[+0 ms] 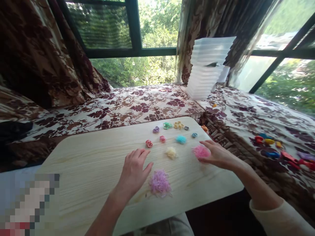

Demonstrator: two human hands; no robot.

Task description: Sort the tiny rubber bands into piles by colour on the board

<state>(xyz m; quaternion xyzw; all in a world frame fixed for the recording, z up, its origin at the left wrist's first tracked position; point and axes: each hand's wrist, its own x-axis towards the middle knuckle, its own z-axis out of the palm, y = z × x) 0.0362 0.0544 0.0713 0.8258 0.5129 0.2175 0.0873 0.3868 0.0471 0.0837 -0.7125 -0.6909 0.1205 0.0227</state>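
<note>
My left hand hovers at or just above the light wooden table, its thumb apart from the fingers and nothing held. To its right lies a purple pile of thin strands. My right hand curves around the right side of a pink pile of strands, with thumb and fingers apart; whether they touch it I cannot tell. Between the hands is a cream pile, with a blue pile behind it. Red bands sit just beyond my left fingertips.
Small bunches of pink, purple, green, yellow and dark bands line the table's far side. Colourful toys lie on the flowered cloth at right. A tall white stack stands by the windows.
</note>
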